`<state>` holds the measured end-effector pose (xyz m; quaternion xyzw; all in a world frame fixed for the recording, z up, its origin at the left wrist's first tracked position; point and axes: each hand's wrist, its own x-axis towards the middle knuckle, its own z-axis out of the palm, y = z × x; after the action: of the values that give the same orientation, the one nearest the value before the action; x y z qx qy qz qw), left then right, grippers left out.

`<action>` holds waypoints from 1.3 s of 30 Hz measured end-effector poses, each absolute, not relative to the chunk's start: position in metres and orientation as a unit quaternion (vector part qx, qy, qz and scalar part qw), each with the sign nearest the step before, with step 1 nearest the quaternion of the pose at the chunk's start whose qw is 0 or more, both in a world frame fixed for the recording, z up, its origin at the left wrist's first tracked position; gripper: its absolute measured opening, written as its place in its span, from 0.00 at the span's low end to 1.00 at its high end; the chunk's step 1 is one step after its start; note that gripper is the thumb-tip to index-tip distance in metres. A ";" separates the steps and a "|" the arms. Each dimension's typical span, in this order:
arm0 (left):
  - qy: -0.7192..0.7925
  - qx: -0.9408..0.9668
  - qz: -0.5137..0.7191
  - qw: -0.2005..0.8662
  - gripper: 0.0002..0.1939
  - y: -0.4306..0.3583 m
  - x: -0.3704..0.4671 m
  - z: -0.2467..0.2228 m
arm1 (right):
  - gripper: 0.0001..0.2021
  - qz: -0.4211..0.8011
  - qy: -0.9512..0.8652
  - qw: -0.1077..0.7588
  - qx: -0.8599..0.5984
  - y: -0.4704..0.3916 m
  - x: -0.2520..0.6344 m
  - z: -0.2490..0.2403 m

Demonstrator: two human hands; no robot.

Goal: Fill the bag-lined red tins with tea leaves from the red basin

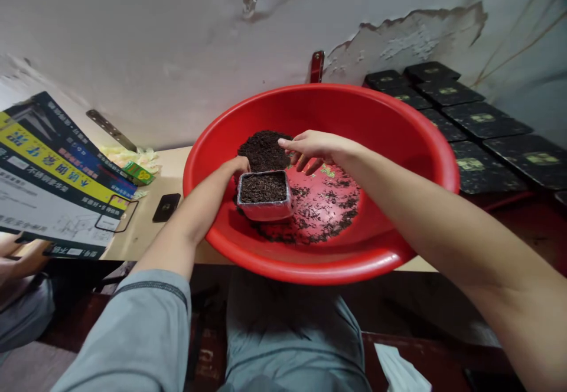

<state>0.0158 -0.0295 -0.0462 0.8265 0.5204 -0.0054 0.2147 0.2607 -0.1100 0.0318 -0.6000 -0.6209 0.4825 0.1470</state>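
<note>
A small rectangular box (264,210) filled with dark loose leaves (264,186) stands in the large red basin (328,271). My left hand (239,166) is at the box's far left corner with its fingers bent; whether they grip the rim is hard to see. Over the basin, right of the dark heap (264,150), my right hand (314,149) hovers with its fingers apart and nothing in them. More dark bits lie scattered on the basin floor on the right, with a small yellow-green patch under my right hand.
Stacked black boxes (482,119) stand right of the basin. On the left are a printed cardboard sheet (57,179), a small black lid (166,208), a green packet (138,173) and another person's hand (29,256). A peeling wall rises behind.
</note>
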 end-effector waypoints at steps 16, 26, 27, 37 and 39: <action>0.395 0.846 -0.005 0.359 0.16 -0.094 0.050 0.046 | 0.21 0.491 -0.686 0.098 -0.528 -0.109 0.270 0.024; 0.423 0.793 0.054 0.435 0.18 -0.087 0.042 0.050 | 0.24 0.550 -0.675 0.105 -0.481 -0.109 0.260 0.012; 0.433 0.791 0.079 0.424 0.18 -0.080 0.037 0.048 | 0.24 0.551 -0.671 0.109 -0.484 -0.109 0.257 0.009; 0.649 0.735 -0.057 0.186 0.39 -0.016 0.003 -0.036 | 0.19 0.546 -0.648 0.042 -0.529 -0.110 0.242 -0.006; 0.644 0.734 -0.120 0.179 0.45 -0.013 0.002 -0.052 | 0.20 0.545 -0.638 0.045 -0.542 -0.111 0.239 -0.006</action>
<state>0.0018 -0.0129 -0.0518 0.7336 0.6445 -0.1201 0.1791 0.2394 -0.1109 -0.0060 -0.5416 -0.6382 0.5453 0.0446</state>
